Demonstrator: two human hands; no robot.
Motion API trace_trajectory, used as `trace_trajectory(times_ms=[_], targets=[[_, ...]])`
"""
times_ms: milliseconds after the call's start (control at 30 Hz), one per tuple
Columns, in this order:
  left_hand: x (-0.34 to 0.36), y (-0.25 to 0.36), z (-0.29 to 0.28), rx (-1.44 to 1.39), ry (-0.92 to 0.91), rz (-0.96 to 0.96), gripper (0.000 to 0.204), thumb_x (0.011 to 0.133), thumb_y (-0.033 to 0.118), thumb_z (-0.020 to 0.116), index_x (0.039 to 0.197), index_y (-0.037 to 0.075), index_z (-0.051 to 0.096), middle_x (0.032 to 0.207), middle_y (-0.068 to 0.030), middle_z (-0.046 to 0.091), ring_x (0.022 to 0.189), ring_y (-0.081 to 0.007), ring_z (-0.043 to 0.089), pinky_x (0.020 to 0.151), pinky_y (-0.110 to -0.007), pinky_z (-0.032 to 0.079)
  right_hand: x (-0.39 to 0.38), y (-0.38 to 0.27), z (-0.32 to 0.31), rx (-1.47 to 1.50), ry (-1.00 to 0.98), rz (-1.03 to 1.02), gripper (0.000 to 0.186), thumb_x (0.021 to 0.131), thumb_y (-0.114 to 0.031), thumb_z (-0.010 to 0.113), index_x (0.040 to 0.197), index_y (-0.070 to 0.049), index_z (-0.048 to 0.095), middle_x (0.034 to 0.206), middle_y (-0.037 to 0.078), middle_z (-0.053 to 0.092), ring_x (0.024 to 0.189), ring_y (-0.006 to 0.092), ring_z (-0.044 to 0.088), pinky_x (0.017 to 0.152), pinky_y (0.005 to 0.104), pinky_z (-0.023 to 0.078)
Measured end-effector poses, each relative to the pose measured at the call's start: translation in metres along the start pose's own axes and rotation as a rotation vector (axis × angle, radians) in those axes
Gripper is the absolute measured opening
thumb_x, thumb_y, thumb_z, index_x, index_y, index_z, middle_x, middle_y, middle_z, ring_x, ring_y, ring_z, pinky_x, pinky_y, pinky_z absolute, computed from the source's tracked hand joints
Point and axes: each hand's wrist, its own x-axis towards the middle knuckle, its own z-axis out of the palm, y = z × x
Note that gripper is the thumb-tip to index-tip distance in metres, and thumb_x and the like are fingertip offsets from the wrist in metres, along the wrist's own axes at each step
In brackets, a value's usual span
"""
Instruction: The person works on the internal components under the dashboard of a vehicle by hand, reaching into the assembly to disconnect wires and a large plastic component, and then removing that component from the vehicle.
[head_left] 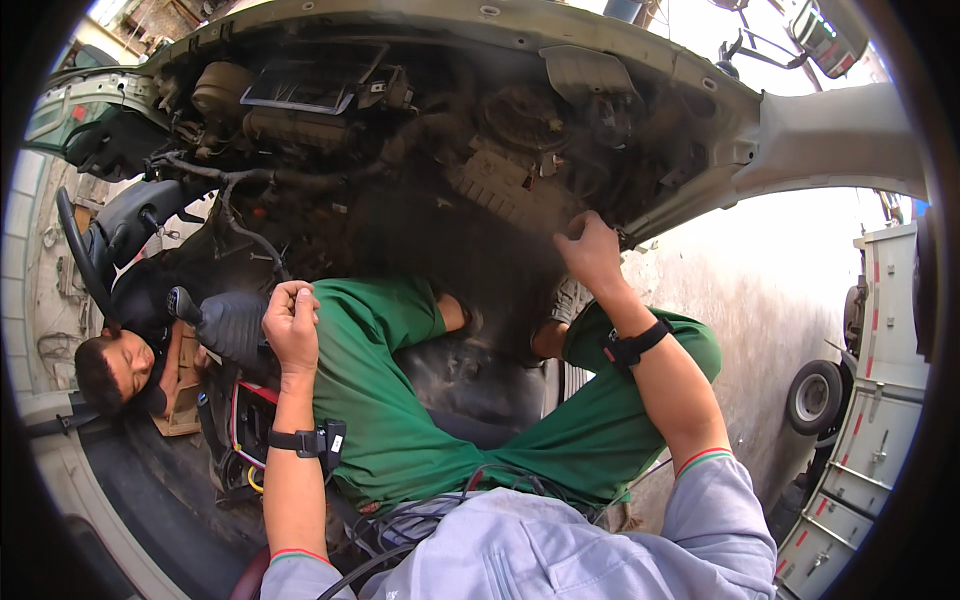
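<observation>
I sit in a stripped vehicle cab with the dashboard off. My left hand (291,328) is closed in a pinch beside the gear lever boot (235,326), at the lower end of a dark wiring harness (250,232). That harness branches down from a thicker loom running along the bare bulkhead. My right hand (592,252) is raised over my right knee, fingers curled together, close to the lower edge of a dusty ribbed plastic housing (510,190). Whatever lies between its fingertips is too small to make out.
At the left, a co-worker (120,365) leans in low, near the steering wheel (85,250). Loose black cables (420,515) cross my lap. A red-edged box (250,410) sits beside my left forearm. Outside the right door opening stands a truck with a wheel (815,397).
</observation>
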Motion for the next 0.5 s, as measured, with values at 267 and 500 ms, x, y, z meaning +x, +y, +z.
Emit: trace_trajectory(times_ms=[267,500], targets=[[0.0,-0.003,-0.009,0.011,0.022,0.004,0.01,0.096,0.009,0.058,0.093,0.003,0.065,0.07,0.0008,0.061,0.058,-0.0024,0.049,0.054,-0.019,0.038,0.003,-0.006,0.012,-0.083,-0.046,0.019,0.043,0.078,-0.022,0.072,0.103,0.008,0.054,0.092,0.032,0.067,0.093,0.0498,0.065,0.082,0.0528,0.052],[0.001,-0.005,-0.002,0.004,0.022,0.033,0.01,0.096,0.009,0.06,0.09,0.003,0.066,0.069,0.0012,0.062,0.056,-0.0021,0.05,0.051,-0.02,0.039,0.002,0.003,0.014,-0.141,-0.063,-0.015,0.053,0.077,-0.025,0.071,0.106,0.013,0.048,0.093,0.035,0.065,0.093,0.0522,0.064,0.082,0.0546,0.052]])
